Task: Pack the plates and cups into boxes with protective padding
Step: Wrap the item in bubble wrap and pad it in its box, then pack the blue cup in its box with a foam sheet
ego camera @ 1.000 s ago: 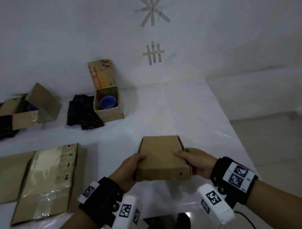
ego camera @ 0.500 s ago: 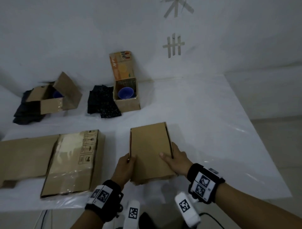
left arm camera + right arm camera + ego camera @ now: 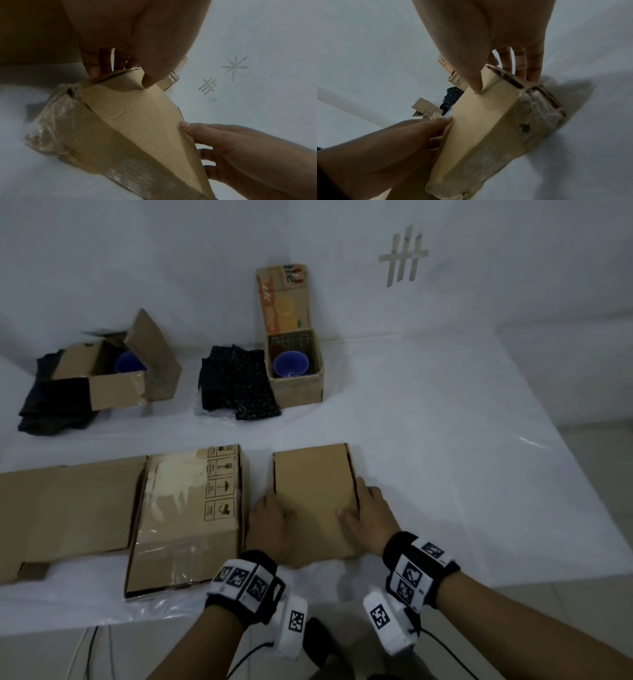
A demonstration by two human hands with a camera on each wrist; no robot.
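White-covered table [image 3: 428, 422] against a white wall [image 3: 171, 251] marked with tape tallies [image 3: 404, 256]. Closed flat box [image 3: 313, 494] lies near the front edge; left hand [image 3: 270, 522] and right hand [image 3: 368, 513] clasp its sides, thumbs on top. Two open boxes behind hold blue cups [image 3: 290, 364].

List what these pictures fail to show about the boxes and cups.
- Closed box, every view: contents hidden by its lid.
- Left open box, head view: cup half hidden by flaps.
- Left hand, head view: fingers under the box unseen.
- Plates: none visible.
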